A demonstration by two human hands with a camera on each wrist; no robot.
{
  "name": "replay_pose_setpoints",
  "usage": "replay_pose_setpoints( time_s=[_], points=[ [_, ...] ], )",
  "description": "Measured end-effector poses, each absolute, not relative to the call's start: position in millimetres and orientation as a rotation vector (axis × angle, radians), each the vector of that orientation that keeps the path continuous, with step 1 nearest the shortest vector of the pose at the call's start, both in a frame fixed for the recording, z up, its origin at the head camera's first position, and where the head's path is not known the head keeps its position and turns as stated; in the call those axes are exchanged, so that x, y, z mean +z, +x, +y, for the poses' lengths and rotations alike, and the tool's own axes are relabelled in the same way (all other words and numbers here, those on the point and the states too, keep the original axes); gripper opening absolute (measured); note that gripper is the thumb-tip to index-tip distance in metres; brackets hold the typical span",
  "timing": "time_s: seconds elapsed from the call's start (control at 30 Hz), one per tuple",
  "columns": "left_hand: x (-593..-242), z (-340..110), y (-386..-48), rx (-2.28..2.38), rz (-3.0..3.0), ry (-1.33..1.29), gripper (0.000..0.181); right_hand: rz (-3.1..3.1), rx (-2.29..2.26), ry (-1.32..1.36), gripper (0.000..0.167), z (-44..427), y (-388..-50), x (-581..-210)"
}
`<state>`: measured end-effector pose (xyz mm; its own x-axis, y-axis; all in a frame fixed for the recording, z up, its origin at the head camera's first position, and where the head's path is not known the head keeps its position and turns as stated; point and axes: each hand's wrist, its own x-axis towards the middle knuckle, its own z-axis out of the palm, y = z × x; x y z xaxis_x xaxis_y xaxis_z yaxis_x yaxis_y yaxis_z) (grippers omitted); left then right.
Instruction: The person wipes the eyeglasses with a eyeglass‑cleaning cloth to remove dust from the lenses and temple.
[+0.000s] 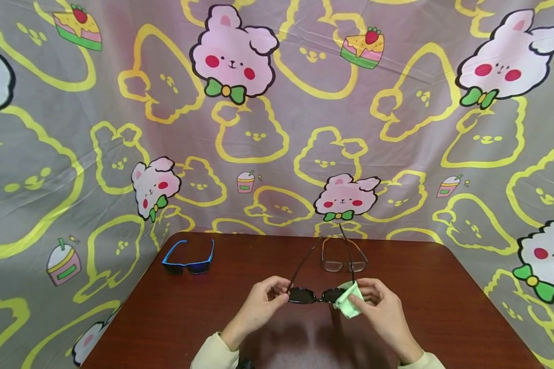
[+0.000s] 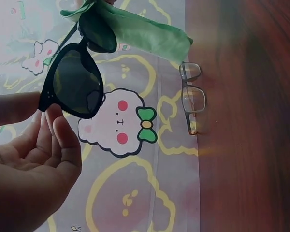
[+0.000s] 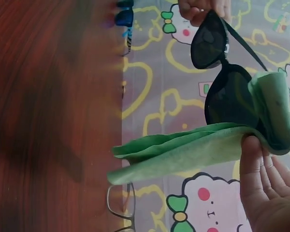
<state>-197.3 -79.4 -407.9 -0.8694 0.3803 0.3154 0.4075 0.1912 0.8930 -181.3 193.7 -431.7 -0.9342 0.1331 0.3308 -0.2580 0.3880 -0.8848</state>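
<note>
Black sunglasses [image 1: 302, 295] are held above the table, their temples unfolded and pointing away from me. My left hand [image 1: 262, 303] pinches the frame's left end near the hinge, between thumb and fingers, as the left wrist view shows. A folded light green cloth [image 1: 350, 303] wraps over the right end of the sunglasses. My right hand [image 1: 384, 311] grips that cloth with thumb and fingers and partly covers the right lens. In the right wrist view a long flap of the cloth [image 3: 198, 147] sticks out past the dark lens [image 3: 232, 99].
Blue-framed sunglasses [image 1: 188, 266] lie unfolded at the table's back left. Clear-lens eyeglasses [image 1: 333, 266] lie behind the held pair, near the back edge. The brown wooden table [image 1: 189, 312] is enclosed by a patterned curtain [image 1: 277, 118] at the back and sides.
</note>
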Motion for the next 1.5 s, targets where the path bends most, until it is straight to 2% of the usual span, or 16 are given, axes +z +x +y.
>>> replay_pose_setpoints(
  time_s=[0.47,1.03,1.5],
  points=[
    [-409.6,-77.0,-194.4,-1.771,-2.435,-0.851,0.012,-2.339,1.509,0.025,0.016,195.6,-184.6,-434.6],
    [-410.1,-75.7,-194.7,-1.801,-2.375,-0.758,0.014,-2.413,1.377,-0.022,0.013,194.0,-183.0,-433.1],
    [-443.0,-72.8,-212.7,-1.620,-2.382,-0.728,0.017,-2.406,1.245,-0.055,0.008,192.5,-184.9,-438.2]
  ],
)
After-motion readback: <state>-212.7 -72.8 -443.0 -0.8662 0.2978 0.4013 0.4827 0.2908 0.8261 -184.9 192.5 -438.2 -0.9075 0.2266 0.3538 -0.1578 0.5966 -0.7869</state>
